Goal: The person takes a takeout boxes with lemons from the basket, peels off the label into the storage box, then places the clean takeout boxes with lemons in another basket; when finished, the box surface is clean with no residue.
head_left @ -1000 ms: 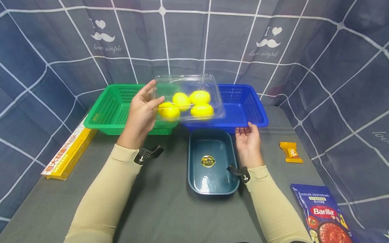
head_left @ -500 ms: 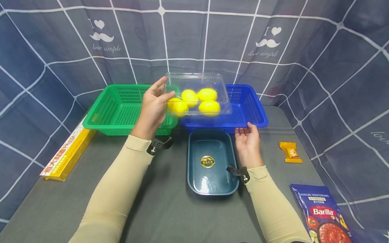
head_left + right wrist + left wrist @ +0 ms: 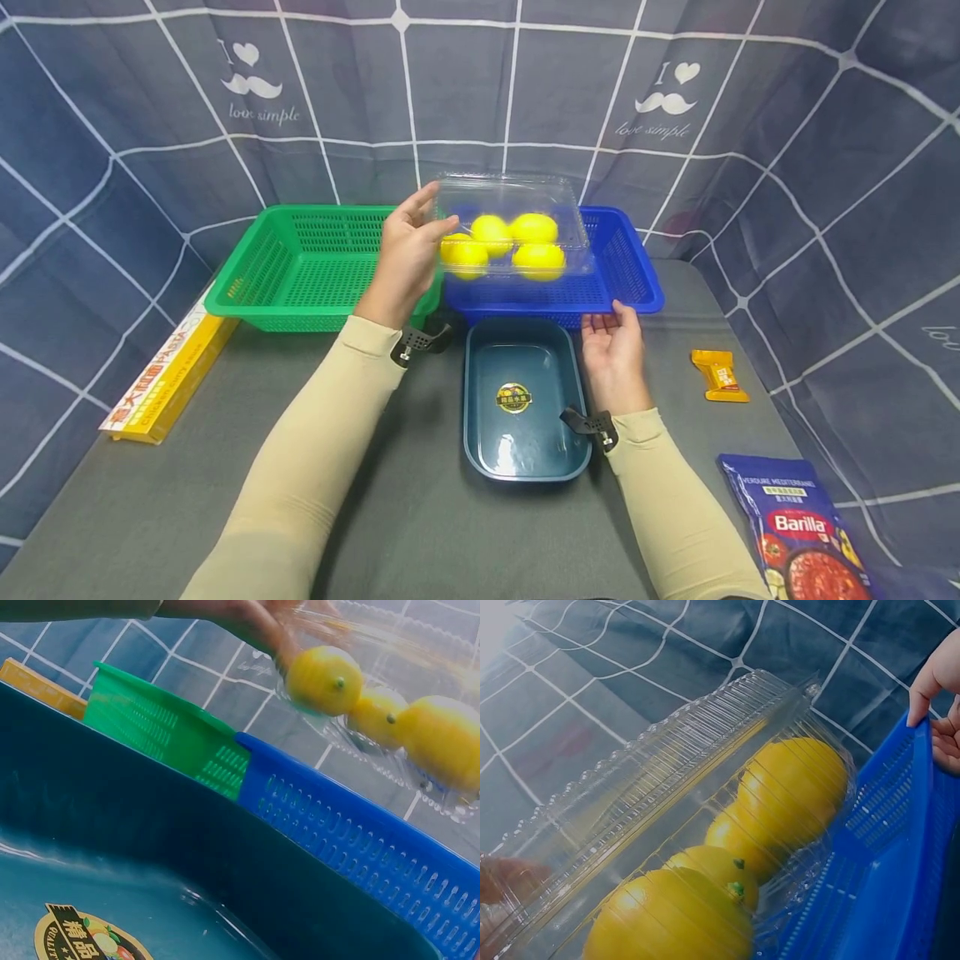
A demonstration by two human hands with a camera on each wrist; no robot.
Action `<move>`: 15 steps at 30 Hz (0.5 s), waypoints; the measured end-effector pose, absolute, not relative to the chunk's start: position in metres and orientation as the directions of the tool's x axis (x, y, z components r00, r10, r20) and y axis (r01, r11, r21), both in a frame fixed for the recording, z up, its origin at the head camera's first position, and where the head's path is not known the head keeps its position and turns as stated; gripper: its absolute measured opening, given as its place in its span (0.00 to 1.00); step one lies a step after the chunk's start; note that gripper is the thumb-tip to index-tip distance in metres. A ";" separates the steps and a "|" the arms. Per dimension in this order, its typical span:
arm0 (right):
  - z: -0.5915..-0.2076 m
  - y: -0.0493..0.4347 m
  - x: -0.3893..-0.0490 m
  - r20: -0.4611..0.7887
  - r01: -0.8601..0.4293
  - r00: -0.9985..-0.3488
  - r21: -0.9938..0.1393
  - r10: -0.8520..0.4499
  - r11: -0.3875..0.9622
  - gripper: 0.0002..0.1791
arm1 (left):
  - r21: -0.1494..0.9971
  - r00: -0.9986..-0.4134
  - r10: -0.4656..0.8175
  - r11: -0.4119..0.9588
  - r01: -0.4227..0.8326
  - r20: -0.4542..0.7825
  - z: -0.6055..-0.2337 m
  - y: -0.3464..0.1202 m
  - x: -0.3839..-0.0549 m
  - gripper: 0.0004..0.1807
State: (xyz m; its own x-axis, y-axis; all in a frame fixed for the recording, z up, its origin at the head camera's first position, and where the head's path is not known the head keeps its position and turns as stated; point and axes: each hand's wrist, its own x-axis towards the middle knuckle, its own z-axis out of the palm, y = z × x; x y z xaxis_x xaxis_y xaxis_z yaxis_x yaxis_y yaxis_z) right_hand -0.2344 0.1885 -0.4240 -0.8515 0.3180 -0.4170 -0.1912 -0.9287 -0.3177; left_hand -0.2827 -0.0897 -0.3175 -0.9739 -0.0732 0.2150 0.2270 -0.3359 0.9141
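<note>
My left hand (image 3: 405, 262) grips the left end of a clear plastic clamshell box (image 3: 517, 193) and holds it up over the blue basket (image 3: 628, 258). Inside the box lie several yellow lemons (image 3: 535, 227), seen closer in the left wrist view, where lemons (image 3: 791, 787) press against the ribbed plastic wall. Through the plastic, the basket's perforated floor shows below. My right hand (image 3: 613, 358) pinches the front rim of the blue basket near its right corner, thumb over the edge and fingers against the outside; in the left wrist view that right hand (image 3: 941, 697) is partly cut off.
A green basket (image 3: 300, 304) stands left of the blue one, with a yellow pasta box (image 3: 180, 367) beside it. In front sits a dark teal tray (image 3: 525, 442) with a gold sticker. Rightward lie an orange-wrapped snack (image 3: 720, 375) and a blue Barilla pouch (image 3: 795, 492).
My left hand has carried the lemon box rightward and slightly away, from across both baskets to over the blue one. My right hand stays at the blue basket's rim.
</note>
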 end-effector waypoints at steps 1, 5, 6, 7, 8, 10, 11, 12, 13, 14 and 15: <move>-0.424 0.189 -0.234 -0.413 -0.191 -0.853 -0.319 0.318 -0.928 0.10 | 0.916 -0.974 -0.073 -0.330 0.227 0.215 -0.317 -0.087 -0.284 0.33; -0.424 0.191 -0.234 -0.409 -0.192 -0.856 -0.315 0.315 -0.930 0.12 | 0.922 -0.976 -0.071 -0.320 0.219 0.207 -0.316 -0.079 -0.288 0.32; -0.424 0.192 -0.234 -0.409 -0.192 -0.856 -0.316 0.316 -0.929 0.12 | 0.923 -0.976 -0.069 -0.316 0.219 0.207 -0.316 -0.077 -0.288 0.32; -0.423 0.192 -0.234 -0.411 -0.192 -0.855 -0.315 0.317 -0.929 0.13 | 0.925 -0.977 -0.068 -0.314 0.213 0.202 -0.317 -0.075 -0.289 0.32; -0.423 0.192 -0.234 -0.417 -0.192 -0.853 -0.310 0.315 -0.931 0.13 | 0.927 -0.978 -0.066 -0.313 0.208 0.197 -0.318 -0.074 -0.291 0.32; -0.422 0.193 -0.234 -0.419 -0.190 -0.852 -0.314 0.315 -0.930 0.12 | 0.929 -0.979 -0.061 -0.309 0.203 0.193 -0.320 -0.071 -0.292 0.32; -0.422 0.192 -0.234 -0.420 -0.189 -0.851 -0.315 0.315 -0.930 0.11 | 0.929 -0.980 -0.062 -0.312 0.199 0.189 -0.322 -0.069 -0.293 0.32; -0.422 0.192 -0.234 -0.424 -0.188 -0.850 -0.310 0.313 -0.932 0.10 | 0.930 -0.980 -0.065 -0.311 0.197 0.187 -0.324 -0.067 -0.294 0.32; -0.422 0.192 -0.234 -0.424 -0.186 -0.850 -0.314 0.313 -0.931 0.09 | 0.930 -0.981 -0.066 -0.311 0.196 0.185 -0.325 -0.066 -0.295 0.32; -0.422 0.192 -0.234 -0.422 -0.185 -0.850 -0.320 0.315 -0.929 0.08 | 0.930 -0.980 -0.069 -0.311 0.197 0.185 -0.327 -0.064 -0.296 0.32; -0.422 0.191 -0.234 -0.419 -0.186 -0.850 -0.328 0.320 -0.926 0.08 | 0.929 -0.980 -0.072 -0.312 0.198 0.184 -0.329 -0.062 -0.296 0.32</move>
State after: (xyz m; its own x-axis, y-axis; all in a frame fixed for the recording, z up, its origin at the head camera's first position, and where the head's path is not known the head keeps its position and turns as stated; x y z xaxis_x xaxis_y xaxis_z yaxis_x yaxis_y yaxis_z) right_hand -0.2336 0.1913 -0.4220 -0.8496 0.3196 -0.4195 -0.1862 -0.9260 -0.3283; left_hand -0.2964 -0.0620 -0.3289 -0.9802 -0.0720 0.1843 0.1976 -0.3121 0.9293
